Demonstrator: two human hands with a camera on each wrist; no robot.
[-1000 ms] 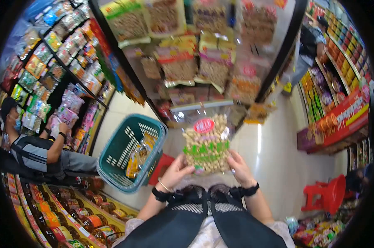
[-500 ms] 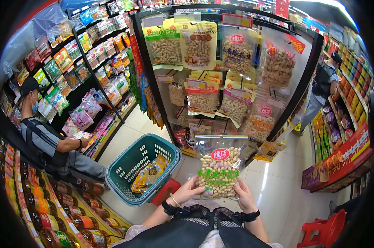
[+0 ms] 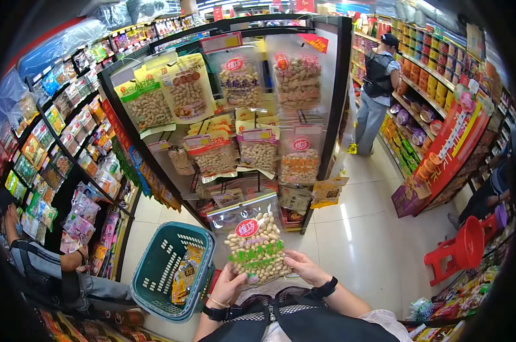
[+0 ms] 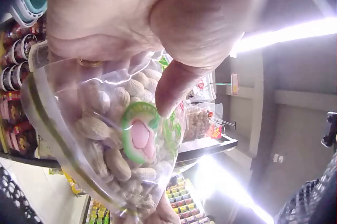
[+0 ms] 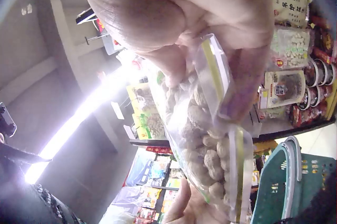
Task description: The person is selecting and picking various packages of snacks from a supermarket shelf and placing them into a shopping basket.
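Observation:
A clear bag of peanuts with a red oval logo and green print is held upright in front of the body. My left hand grips its lower left corner, thumb on the front. At the lower right edge, my right hand pinches the bag. In the left wrist view, the left thumb presses the bag beside a green and pink printed mark, with the fingers behind the plastic. The right wrist view shows the right thumb and fingers around the bag's edge.
Behind the bag stands a rack hung with peanut packets. A green basket holding yellow packets is at the left. One person stands in the right aisle, another sits at the left edge. Red stools stand at the right.
The head view has swung, so the rack now appears further left and the right aisle shows more. Both hands keep hold of the peanut bag, which now leans slightly in view.

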